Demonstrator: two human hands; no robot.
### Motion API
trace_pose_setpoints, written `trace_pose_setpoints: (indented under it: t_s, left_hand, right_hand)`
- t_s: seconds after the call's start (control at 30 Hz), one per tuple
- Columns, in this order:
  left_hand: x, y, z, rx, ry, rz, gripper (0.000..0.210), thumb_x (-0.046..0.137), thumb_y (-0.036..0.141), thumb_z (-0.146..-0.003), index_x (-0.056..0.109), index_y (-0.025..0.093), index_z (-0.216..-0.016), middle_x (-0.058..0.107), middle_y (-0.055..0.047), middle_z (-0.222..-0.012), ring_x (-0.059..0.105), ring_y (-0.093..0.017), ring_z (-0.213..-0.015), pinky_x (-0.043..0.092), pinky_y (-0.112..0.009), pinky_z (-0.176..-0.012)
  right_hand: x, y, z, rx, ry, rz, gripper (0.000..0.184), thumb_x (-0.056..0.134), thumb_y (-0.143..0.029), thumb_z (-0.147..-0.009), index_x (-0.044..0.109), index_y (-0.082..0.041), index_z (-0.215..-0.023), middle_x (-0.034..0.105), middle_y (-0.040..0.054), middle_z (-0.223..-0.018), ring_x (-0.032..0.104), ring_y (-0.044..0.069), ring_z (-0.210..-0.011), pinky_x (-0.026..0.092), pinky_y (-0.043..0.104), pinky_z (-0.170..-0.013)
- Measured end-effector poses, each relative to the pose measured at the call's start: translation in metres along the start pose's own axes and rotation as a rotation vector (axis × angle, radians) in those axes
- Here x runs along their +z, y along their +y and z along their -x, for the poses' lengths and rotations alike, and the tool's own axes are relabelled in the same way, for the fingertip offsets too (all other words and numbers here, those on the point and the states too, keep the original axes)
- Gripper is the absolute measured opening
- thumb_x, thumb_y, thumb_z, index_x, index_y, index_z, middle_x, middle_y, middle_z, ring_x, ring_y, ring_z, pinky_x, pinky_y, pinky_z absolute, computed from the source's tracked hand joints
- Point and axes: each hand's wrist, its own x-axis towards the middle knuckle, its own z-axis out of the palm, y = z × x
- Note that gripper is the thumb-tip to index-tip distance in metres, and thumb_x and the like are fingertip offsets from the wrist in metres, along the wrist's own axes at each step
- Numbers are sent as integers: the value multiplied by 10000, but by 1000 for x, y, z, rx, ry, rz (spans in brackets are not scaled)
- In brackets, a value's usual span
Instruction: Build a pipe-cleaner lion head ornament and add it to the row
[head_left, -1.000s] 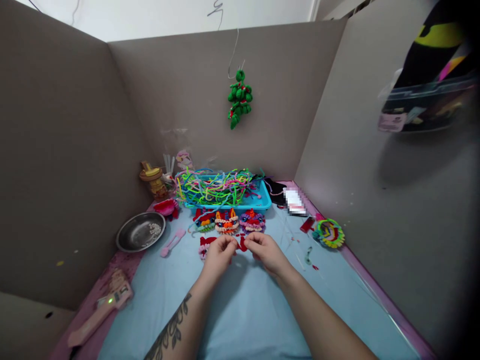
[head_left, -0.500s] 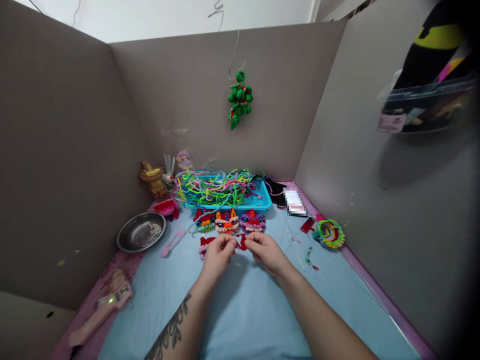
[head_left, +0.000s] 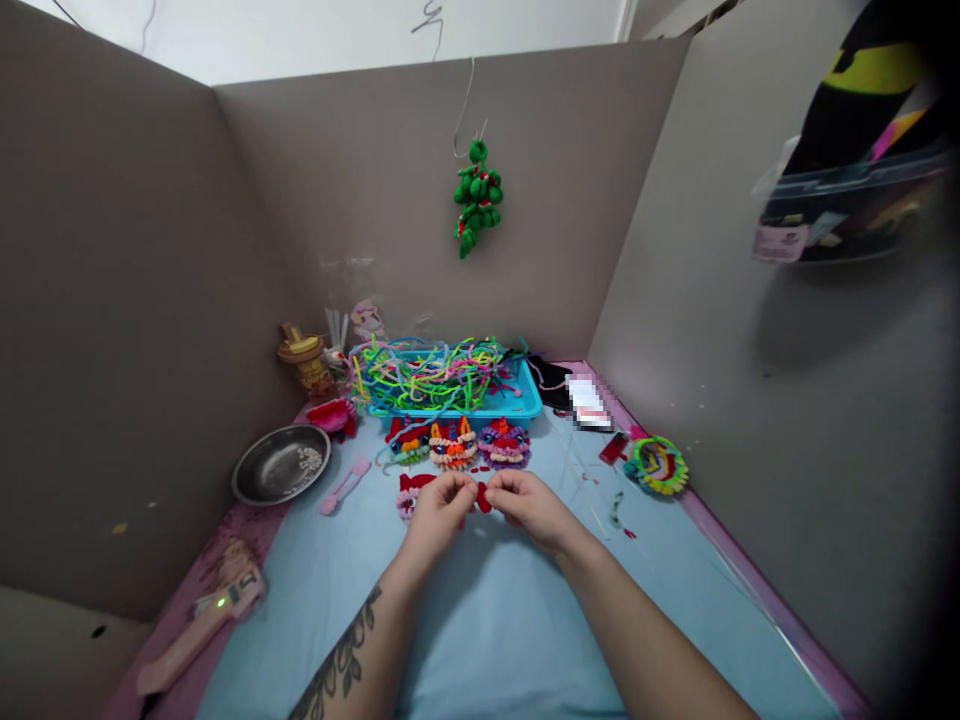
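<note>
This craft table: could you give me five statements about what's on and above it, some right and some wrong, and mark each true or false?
1. The left hand and the right hand both pinch a small red piece. True.
2. The green ornament lies inside the blue tray. False: it hangs above the tray.
3. Three colourful animal-like heads sit in a row in front of the blue tray. True.
4. The metal bowl is to the right of both hands. False: it is to their left.
5. The blue tray holds a tangle of fuzzy strips in many colours. True.
</note>
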Motion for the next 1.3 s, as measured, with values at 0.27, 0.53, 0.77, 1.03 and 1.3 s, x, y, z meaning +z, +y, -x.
trace_pose_setpoints:
  t_s: [0.27,0.53,0.77,1.03,1.3]
  left_hand:
    - [0,1,1,-6,19,-20,259,584,388,-737,602,130,-718,549,24,-537,419,-66,-414,330,-181,-421]
    - [3,4,2,15,64,-120,214,588,311,-705,691,135,-770,631,-20,-585,495,-113,-475,389,-214,-458]
    - [-1,6,5,106,222,-165,232,551,351,-760,649,141,-755,567,12,-553,465,-100,-479,369,-203,-479]
    - [0,5,5,111,269,-111,224,561,357,-757,630,145,-772,563,16,-570,482,-105,-496,375,-200,-475]
    - [4,3,9,166,278,-131,241,555,374,-767,651,155,-801,608,-13,-644,519,-121,-539,420,-220,-520]
  right_hand:
    - [0,0,0,10,17,29,190,600,-313,-708,559,-151,-617,390,-64,-454,270,53,-403,165,207,-402]
    - [1,-3,2,-30,14,118,163,603,-270,-702,585,-145,-598,423,-55,-480,306,63,-448,215,199,-441]
    - [2,3,-2,-74,42,70,282,606,-423,-734,634,-145,-773,489,-39,-541,345,71,-450,262,202,-447]
    - [13,8,-3,-144,112,179,251,609,-364,-717,583,-139,-608,535,-5,-588,457,121,-577,352,234,-567]
    - [12,14,-3,-177,180,164,216,592,-337,-723,583,-151,-614,518,-17,-571,442,117,-561,337,224,-545]
